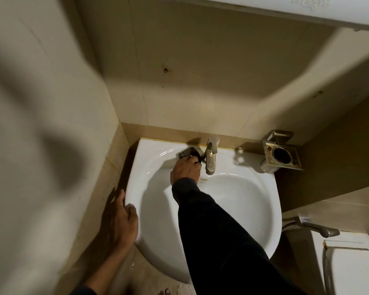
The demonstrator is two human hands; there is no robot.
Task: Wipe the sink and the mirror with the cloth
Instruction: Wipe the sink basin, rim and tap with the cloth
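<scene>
A white ceramic sink [249, 201] sits in the corner below me. My right hand [186, 169], in a dark sleeve, presses a dark cloth [188, 152] onto the sink's back ledge, just left of the metal faucet [211, 155]. My left hand [119, 222] rests on the sink's left rim, thumb on top and fingers down the side by the wall. The mirror itself is not visible; only the underside of a white cabinet [285, 11] shows at the top.
A rusty metal cup holder [280, 154] is fixed to the wall right of the faucet. A white toilet tank [354, 265] with a metal spray handle [320, 227] stands at lower right. Tiled walls close in on the left and behind.
</scene>
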